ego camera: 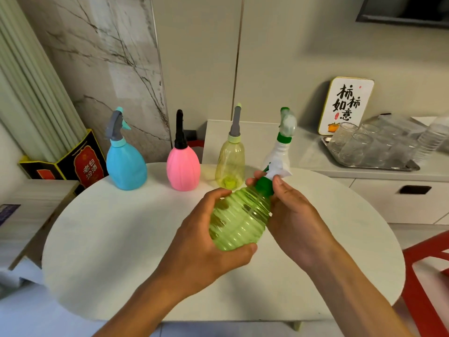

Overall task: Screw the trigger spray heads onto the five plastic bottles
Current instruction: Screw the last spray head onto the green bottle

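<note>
Left hand [206, 229] grips green bottle [239, 218] — right hand [291, 215] pinches collar [263, 184], spray head hidden.

Ribbed green bottle [239, 220] tilts above table; blue [126, 164], pink [183, 167], yellow [230, 164], white [279, 156] stand behind.

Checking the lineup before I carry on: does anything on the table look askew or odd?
The white bottle at the right end of the row leans left instead of standing straight like the blue bottle, pink bottle and yellow bottle. No spill shows.
</note>
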